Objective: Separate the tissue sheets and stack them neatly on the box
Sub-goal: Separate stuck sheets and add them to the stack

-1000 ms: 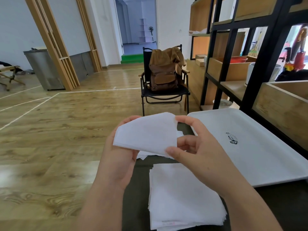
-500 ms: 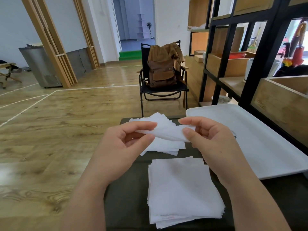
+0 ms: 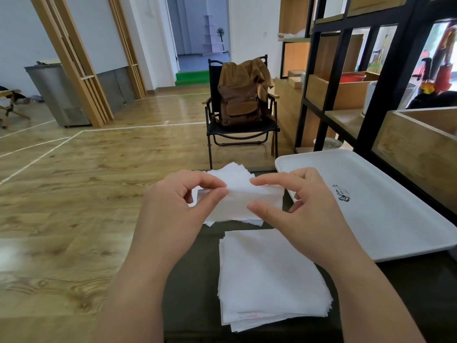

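A thin white tissue sheet (image 3: 241,199) is stretched between both hands above the far end of the dark box (image 3: 190,280). My left hand (image 3: 178,206) pinches its left edge between thumb and forefinger. My right hand (image 3: 301,206) pinches its right part the same way. Under the held sheet lies a loose, fanned pile of tissues (image 3: 235,173) at the box's far edge. A squarer stack of tissues (image 3: 269,278) lies nearer me on the box.
A white tray (image 3: 385,209) with a small dark logo rests to the right, partly on the box. Black-framed wooden shelves (image 3: 366,78) stand at right. A black chair (image 3: 242,129) carrying a brown backpack stands ahead on the wooden floor.
The hands have lowered the tissue from in front of me to just above the far pile, turning it flatter. The view has tilted down.
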Demonstrator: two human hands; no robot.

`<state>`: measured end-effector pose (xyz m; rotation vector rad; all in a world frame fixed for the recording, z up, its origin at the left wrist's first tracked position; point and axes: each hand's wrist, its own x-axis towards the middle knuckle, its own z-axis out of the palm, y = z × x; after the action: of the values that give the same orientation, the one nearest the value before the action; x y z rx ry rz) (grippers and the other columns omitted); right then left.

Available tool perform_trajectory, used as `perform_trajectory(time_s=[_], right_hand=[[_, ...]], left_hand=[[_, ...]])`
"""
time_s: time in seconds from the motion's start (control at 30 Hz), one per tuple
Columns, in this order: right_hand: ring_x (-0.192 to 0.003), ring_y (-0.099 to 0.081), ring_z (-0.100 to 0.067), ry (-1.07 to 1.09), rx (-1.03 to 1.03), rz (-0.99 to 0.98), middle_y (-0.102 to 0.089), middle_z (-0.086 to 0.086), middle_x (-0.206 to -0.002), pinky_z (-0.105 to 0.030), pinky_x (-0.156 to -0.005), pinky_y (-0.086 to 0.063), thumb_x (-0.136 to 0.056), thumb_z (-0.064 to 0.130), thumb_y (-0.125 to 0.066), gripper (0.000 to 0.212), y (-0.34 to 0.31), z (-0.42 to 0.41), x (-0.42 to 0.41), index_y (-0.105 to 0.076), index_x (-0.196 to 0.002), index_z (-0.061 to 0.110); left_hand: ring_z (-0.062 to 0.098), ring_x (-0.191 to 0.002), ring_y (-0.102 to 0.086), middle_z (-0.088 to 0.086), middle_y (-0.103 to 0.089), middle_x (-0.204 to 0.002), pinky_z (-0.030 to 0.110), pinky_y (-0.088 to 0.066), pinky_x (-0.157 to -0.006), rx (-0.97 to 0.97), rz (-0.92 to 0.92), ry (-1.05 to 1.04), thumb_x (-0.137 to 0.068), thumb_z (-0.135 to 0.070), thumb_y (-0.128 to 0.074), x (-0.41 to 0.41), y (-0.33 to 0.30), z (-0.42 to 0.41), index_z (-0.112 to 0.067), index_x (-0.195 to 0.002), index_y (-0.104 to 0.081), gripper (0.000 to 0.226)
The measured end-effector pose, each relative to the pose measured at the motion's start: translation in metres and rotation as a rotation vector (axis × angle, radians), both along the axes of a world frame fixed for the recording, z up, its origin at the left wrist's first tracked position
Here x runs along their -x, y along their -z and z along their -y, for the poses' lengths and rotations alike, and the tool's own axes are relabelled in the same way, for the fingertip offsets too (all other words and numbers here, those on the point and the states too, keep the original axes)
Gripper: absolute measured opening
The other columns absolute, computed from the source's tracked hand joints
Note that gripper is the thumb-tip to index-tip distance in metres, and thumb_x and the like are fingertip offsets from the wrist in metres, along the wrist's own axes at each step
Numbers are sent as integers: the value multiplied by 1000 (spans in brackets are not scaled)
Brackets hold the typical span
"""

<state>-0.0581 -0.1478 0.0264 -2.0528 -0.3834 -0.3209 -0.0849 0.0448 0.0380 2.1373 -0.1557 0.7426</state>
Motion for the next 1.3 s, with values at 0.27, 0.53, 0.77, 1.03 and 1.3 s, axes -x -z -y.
perform_trajectory(time_s=[0.27,0.53,0.77,1.03,1.3], right_hand=[[-106,-44,-1,-104,115,64,-46,24,-112,-17,-80,-36,-84,41,-67,16,0,3,-2,-64,-87,57],[-72,-66,-14,-273,-265,-86,-70,2,-77,-9,-55,-45,-77,59,-45,39,-20,12,10,-74,-81,33],[-88,-72,-19,-235,-35,-592,-76,0,-90,-45,-94,-53,-80,56,-62,49,-17,32,7,-74,-94,10],[-76,-61,-11,26,446,-607,-66,2,-88,-22,-57,-42,-83,56,-63,35,0,30,2,-64,-87,20],[-63,-51,-9,14,700,-657,-51,5,-75,-21,-55,-39,-84,56,-62,40,2,30,3,-45,-76,21]], left_hand=[[-7,-98,-55,-32,-64,-97,8,-39,-74,-84,-27,10,-84,-46,-66,-1,-1,-3,-42,-84,-64,4],[19,-66,-69,0,-74,-76,33,-54,-52,342,-40,252,-80,-33,-73,10,-17,12,-40,-91,-65,15],[7,-47,-54,-10,-59,-52,26,-39,-56,187,-521,188,-85,-39,-69,16,-17,11,-38,-90,-65,6],[10,-75,-62,-7,-66,-85,28,-48,-65,-261,-864,-73,-88,-51,-62,2,10,21,-30,-96,-55,24],[14,-79,-70,5,-72,-81,21,-40,-59,-567,-1155,-23,-100,-57,-31,7,10,33,-20,-82,-60,50]])
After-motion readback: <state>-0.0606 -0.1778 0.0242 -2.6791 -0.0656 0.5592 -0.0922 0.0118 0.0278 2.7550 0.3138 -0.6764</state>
